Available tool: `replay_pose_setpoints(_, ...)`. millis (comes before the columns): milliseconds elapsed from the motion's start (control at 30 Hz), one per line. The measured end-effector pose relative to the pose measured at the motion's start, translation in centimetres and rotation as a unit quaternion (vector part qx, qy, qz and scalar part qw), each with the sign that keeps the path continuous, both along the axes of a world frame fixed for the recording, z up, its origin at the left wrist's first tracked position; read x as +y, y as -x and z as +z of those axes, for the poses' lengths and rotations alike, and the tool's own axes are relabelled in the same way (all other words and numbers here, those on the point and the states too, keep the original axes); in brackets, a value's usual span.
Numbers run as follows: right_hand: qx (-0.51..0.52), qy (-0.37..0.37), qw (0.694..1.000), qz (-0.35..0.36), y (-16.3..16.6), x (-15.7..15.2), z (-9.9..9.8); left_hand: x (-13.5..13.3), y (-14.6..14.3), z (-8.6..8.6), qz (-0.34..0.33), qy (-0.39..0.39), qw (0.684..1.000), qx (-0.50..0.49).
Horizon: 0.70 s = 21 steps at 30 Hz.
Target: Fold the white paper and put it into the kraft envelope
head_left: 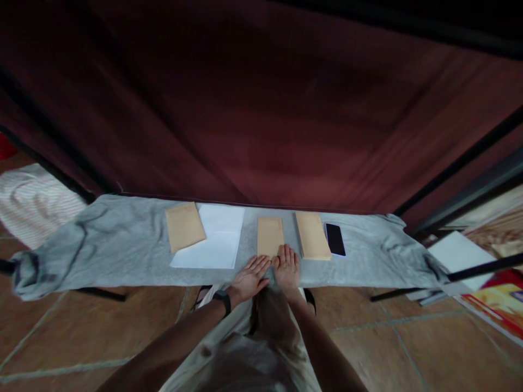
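Observation:
A tan paper envelope lies flat on the grey cloth straight in front of me. My left hand, with a dark watch on its wrist, rests flat at the envelope's near left corner. Over the near right corner lies my right hand, its fingers stretched out. Both hands touch the envelope's near edge and partly cover it. To the right is a stack of tan envelopes. On the left, another pile of tan envelopes overlaps white paper sheets.
A phone lies right of the envelope stack. The grey cloth covers a narrow shelf, with a dark red fabric panel rising behind it. Black frame bars stand at the sides. Striped cloth is at far left.

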State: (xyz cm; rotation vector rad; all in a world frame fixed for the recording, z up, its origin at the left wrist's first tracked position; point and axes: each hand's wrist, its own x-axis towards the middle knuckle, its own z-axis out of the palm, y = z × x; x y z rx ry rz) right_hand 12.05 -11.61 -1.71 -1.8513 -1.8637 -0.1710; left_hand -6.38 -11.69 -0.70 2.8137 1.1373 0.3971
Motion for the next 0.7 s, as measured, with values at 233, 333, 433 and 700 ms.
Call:
replay_pose_setpoints(233, 0.054, 0.008, 0.988, 0.147, 3.1, -3.2, -0.5, -0.3, 0.0, -2.3, 0.02, -0.031, 0.999, -0.015)
replay_pose_setpoints(333, 0.054, 0.021, 0.988, 0.144, 3.4, -4.5, -0.5, -1.0, 0.3, -2.5, 0.041, -0.046, 0.998, -0.014)
replay_pose_setpoints(433, 0.046, 0.038, 0.986, 0.155, 2.0, -5.3, -0.1, -1.7, 0.6, -1.9, 0.049, -0.052, 0.997, -0.024)
replay_pose_setpoints(700, 0.04, 0.04, 0.99, 0.127, -2.6, -5.4, 1.4, -2.4, 0.9, -0.7, 0.067, -0.065, 0.995, -0.03)
